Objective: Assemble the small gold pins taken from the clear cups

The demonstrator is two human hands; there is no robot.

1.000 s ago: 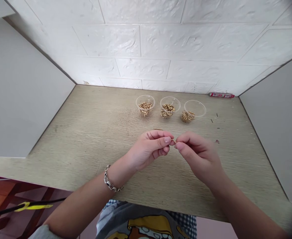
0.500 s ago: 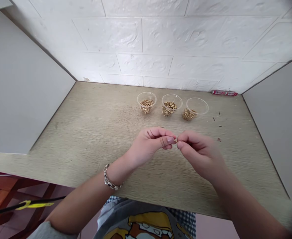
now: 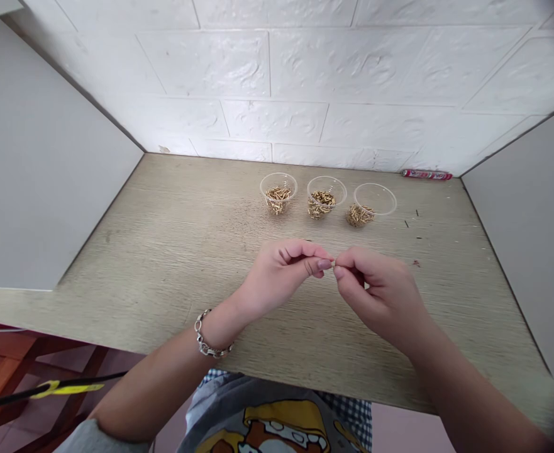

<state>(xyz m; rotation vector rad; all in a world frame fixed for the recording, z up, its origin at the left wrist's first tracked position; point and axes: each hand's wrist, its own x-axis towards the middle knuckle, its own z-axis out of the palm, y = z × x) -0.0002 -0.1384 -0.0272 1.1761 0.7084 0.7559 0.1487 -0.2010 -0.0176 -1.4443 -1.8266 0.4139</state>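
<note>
My left hand (image 3: 281, 274) and my right hand (image 3: 375, 292) meet above the middle of the wood-grain table (image 3: 163, 251), their fingertips pinching a tiny brass piece (image 3: 333, 263) between them. Beyond the hands stand several clear plastic cups in a row: one (image 3: 278, 185), a second (image 3: 326, 189) and a third (image 3: 375, 192). Each cup holds a heap of small brass pieces. A chain bracelet (image 3: 209, 336) circles my left wrist.
A red-and-white tube (image 3: 426, 174) lies along the back wall. Small dark bits (image 3: 411, 220) are scattered right of the cups. Grey panels flank the table, and a white brick-textured wall (image 3: 277, 75) stands behind it. The table's front edge runs near my body.
The view has tilted slightly, so the cups sit a little higher in the picture. My fingertips shift slightly around the brass piece, which stays held between both hands.
</note>
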